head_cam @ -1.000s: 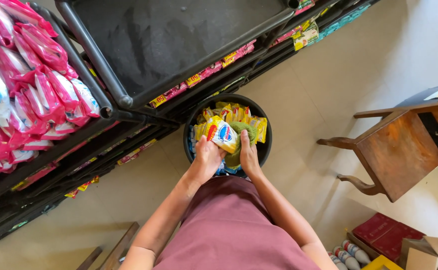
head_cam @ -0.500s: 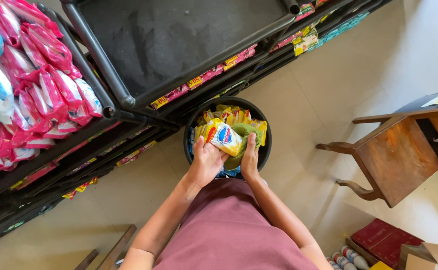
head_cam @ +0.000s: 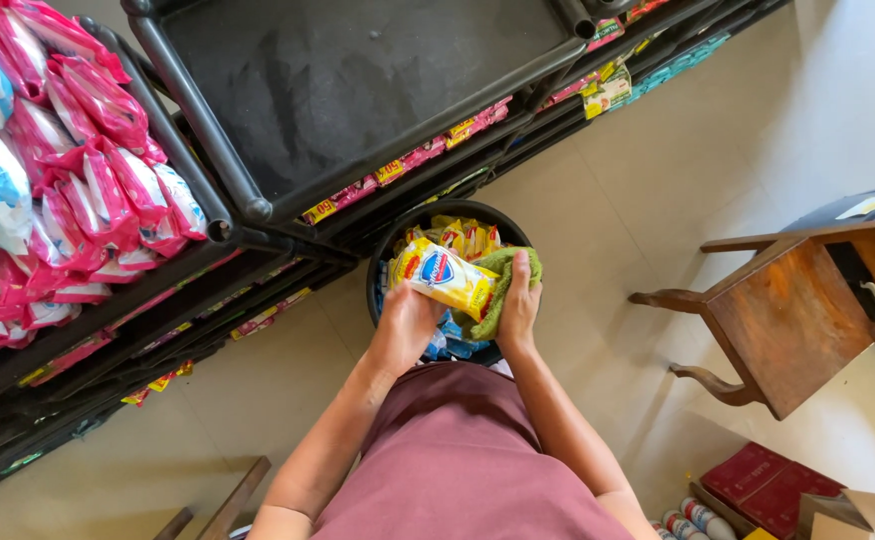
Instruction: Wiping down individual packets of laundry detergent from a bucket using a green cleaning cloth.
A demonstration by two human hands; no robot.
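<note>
Fingers of my left hand (head_cam: pixel 405 330) grip a yellow packet (head_cam: pixel 445 279) while my right hand (head_cam: pixel 519 305) clutches a green cloth (head_cam: pixel 503 275) above the black bucket (head_cam: pixel 388 250).

Black shelves (head_cam: pixel 228 215) fill the upper left, one level stacked with pink and blue packets (head_cam: pixel 53 190). A wooden chair (head_cam: pixel 793 325) stands on the pale floor (head_cam: pixel 658 180) at right, near red boxes (head_cam: pixel 773 485) and small bottles (head_cam: pixel 688 520).

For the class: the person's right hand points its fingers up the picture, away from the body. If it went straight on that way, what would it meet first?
The right hand grips a green cloth. Straight on lie the yellow packets in the black bucket, then probably the black shelf frame; depth is unclear.
</note>
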